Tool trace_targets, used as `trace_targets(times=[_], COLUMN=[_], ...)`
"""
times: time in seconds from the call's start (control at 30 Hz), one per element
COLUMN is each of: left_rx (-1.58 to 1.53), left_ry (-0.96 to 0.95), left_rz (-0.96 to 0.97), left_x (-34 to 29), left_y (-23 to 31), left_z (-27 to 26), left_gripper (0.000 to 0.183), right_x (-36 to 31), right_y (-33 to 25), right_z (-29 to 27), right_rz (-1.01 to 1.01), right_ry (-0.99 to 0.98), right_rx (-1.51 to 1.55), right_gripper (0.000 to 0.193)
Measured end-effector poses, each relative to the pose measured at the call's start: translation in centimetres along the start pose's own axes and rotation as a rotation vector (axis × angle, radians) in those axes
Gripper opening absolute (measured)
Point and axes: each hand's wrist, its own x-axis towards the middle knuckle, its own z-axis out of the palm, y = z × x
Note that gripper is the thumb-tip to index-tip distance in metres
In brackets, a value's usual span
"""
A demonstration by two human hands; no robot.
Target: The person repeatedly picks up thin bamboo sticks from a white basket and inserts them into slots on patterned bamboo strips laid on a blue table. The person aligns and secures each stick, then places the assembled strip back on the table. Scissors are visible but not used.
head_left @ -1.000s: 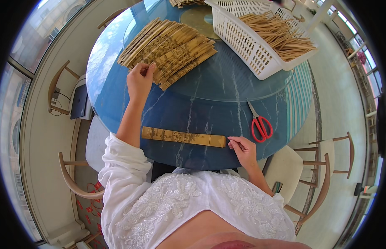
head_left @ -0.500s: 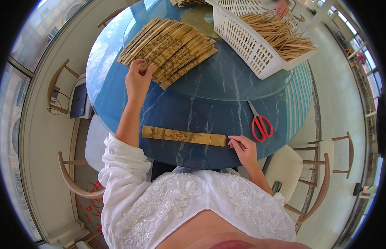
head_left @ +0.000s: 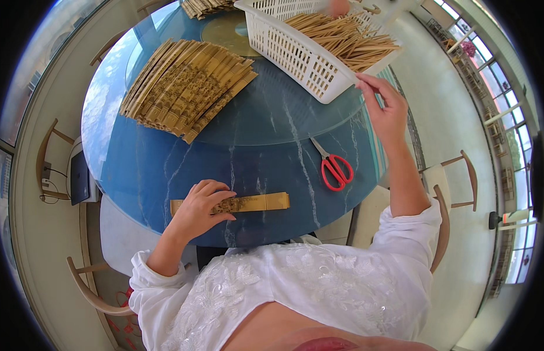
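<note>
A flat, gold printed paper sleeve (head_left: pixel 266 202) lies crosswise near the table's front edge. My left hand (head_left: pixel 200 206) is curled over its left part, thumb and fingertips on the sleeve, hiding some of it. At the front right corner of a white plastic basket (head_left: pixel 310 70), my right hand (head_left: pixel 389 111) is raised with thumb and index finger slightly apart. I see nothing between those fingers; whether they touch the rim is unclear. The basket holds many thin wooden sticks (head_left: pixel 345 41). A fanned stack of similar gold sleeves (head_left: pixel 184 85) rests at the far left.
Red-handled scissors (head_left: pixel 336 169) lie on the blue marbled table (head_left: pixel 266 167), right of the sleeve. Another bundle of sleeves (head_left: pixel 205 6) sits at the far edge. Behind the basket, another person's hand (head_left: pixel 339 7) shows blurred. Wooden chairs (head_left: pixel 468 175) surround the table.
My left hand has come from the sleeve stack down onto the single sleeve. My right hand has left that sleeve's right end and risen to the basket. The whole view has shifted.
</note>
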Motion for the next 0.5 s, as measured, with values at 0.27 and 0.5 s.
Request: trace_targets(times=[0.27, 0.5], left_rx=[0.051, 0.099], left_ry=[0.216, 0.314], left_rz=[-0.027, 0.015], left_x=[-1.2, -1.3], left_y=[-0.7, -1.2], left_z=[4.2, 4.5], left_gripper=[0.042, 0.04], right_x=[15.0, 17.5], right_y=[14.7, 15.2], right_z=[4.9, 8.9], right_rz=[0.203, 0.324], right_ry=[-0.722, -1.361], right_rx=[-0.532, -0.747], right_gripper=[0.037, 0.052])
